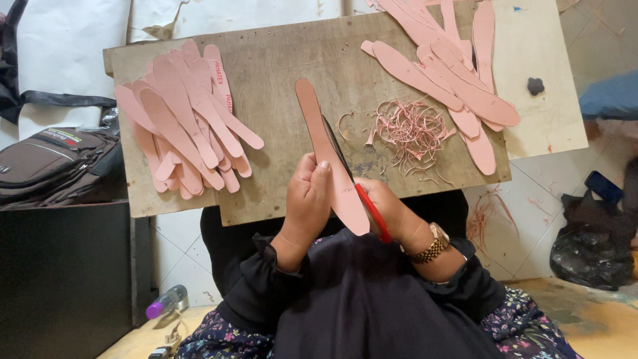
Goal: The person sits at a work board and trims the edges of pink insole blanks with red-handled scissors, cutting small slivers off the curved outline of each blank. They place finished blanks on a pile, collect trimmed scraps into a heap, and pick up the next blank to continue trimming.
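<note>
Far out to the left of the hands, a brown backpack (56,163) sits beside the wooden bench (279,60). On the bench, up and to the left of the left hand, lies a fanned heap of pink insole-shaped cutouts (183,123). The left hand (309,199) is curled around the lower part of a single pink insole piece (325,149), thumb on top, holding it so that it runs away from the body over the bench. Just to its right, the right hand (385,209) grips a red-handled cutter (372,213), whose dark blade lies along the piece's right edge. Beyond the right hand sits a tangle of pink trimmings (409,129), and further up and right a second pile of pink cutouts (452,73).
</note>
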